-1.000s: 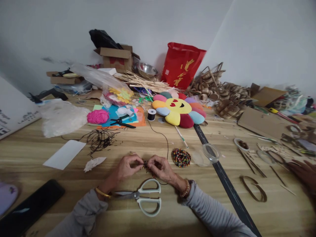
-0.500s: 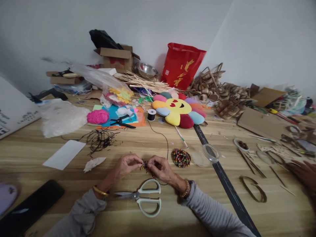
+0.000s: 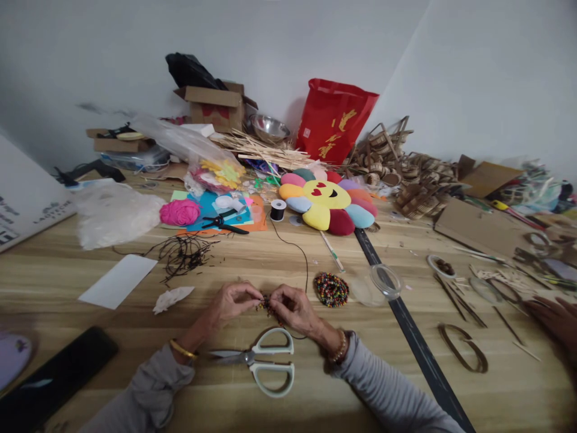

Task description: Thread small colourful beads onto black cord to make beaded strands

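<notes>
Between my two hands is a small cluster of coloured beads [image 3: 265, 305] on dark cord. My left hand [image 3: 235, 302] pinches at its left side, thumb and forefinger together. From the right, my right hand [image 3: 293, 308] is closed on the beads, its fingers covering part of them. A black cord [image 3: 300, 249] runs from a white-ended spool [image 3: 277, 210] down to the right hand. Just below the hands lie scissors [image 3: 273, 362] with pale handles, blades pointing left. A coil of multicoloured beads [image 3: 331, 290] rests right of my right hand.
Left are tangled black cord [image 3: 184, 255], white paper [image 3: 118, 281], a crumpled tissue [image 3: 172, 299] and a black phone [image 3: 58, 379]. A flower cushion [image 3: 329, 201] lies behind. Right are a clear round lid [image 3: 385, 281], a black strip [image 3: 419, 343] and another person's hand [image 3: 552, 319].
The view has shifted very slightly. Both hands stay at the beads in nearly the same pose; nothing else has visibly moved.
</notes>
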A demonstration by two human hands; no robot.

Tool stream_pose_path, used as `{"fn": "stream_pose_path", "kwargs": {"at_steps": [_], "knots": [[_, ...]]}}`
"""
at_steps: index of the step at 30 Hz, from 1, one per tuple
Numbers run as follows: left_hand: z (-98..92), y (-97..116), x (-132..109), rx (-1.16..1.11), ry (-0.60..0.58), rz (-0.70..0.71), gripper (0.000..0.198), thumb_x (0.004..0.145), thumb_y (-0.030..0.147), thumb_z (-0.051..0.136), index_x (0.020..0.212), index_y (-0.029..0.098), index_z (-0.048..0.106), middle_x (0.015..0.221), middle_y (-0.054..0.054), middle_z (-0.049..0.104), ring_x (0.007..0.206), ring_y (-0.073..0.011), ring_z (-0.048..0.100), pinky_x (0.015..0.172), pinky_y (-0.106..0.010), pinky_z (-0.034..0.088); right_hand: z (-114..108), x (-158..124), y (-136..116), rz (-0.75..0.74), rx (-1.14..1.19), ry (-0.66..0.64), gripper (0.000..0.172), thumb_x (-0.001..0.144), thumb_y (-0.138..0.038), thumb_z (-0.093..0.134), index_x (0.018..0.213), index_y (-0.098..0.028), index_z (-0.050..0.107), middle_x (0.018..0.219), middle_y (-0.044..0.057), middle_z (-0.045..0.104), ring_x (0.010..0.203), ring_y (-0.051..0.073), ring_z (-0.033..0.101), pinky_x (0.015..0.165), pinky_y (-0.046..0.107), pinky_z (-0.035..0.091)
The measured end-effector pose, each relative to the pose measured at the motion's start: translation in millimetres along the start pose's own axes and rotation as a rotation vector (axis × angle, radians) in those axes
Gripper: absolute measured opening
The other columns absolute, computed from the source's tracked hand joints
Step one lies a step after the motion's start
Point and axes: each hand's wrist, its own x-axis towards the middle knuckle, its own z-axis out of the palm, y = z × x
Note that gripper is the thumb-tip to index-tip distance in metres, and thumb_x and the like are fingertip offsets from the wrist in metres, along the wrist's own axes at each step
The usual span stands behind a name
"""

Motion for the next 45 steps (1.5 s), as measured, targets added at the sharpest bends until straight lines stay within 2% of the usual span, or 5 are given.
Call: {"fn": "stream_pose_path", "kwargs": {"at_steps": [16,30,38,45], "knots": [[1.2,-0.4,-1.2,-0.008,0.008,-0.005,0.013,0.074,0.026,0.066,0.077,0.015,0.072,0.076,-0.005,0.071,0.074,-0.0184,0.064,0.070,-0.029,0.051,0.1,-0.1,1.7,0.011,-0.024,-0.003,0.025,0.087,-0.037,0.055,0.077,-0.014,0.059,0.063,0.000,0.055,0.054,0.009,0.046,0.050,0.019,0.036],[1.9,-0.5,-0.9,0.024,-0.030,0.009,0.018,0.075,0.032,0.066,0.078,0.014,0.072,0.075,-0.006,0.069,0.073,-0.0181,0.064,0.070,-0.029,0.050,0.6,-0.7,1.9,-0.027,-0.029,-0.036,0.021,0.087,-0.031,0.054,0.078,-0.014,0.060,0.062,0.000,0.055,0.055,0.009,0.047,0.051,0.019,0.037],[5.6,8.2,-1.6,0.080,-0.029,-0.032,0.013,0.073,0.028,0.069,0.072,0.015,0.070,0.074,-0.004,0.072,0.072,-0.0173,0.063,0.071,-0.028,0.048,-1.2,1.0,-6.7,-0.145,-0.087,-0.072,0.021,0.087,-0.030,0.055,0.076,-0.014,0.063,0.070,0.005,0.062,0.063,0.013,0.055,0.060,0.022,0.044],[7.0,12.2,-2.5,0.049,-0.038,-0.068,0.016,0.072,0.029,0.069,0.066,0.015,0.069,0.069,-0.003,0.070,0.069,-0.0170,0.062,0.067,-0.027,0.047,0.3,0.4,-4.3,-0.171,-0.105,-0.056,0.015,0.085,-0.030,0.060,0.083,-0.015,0.062,0.070,0.002,0.057,0.058,0.010,0.049,0.053,0.020,0.040]]}}
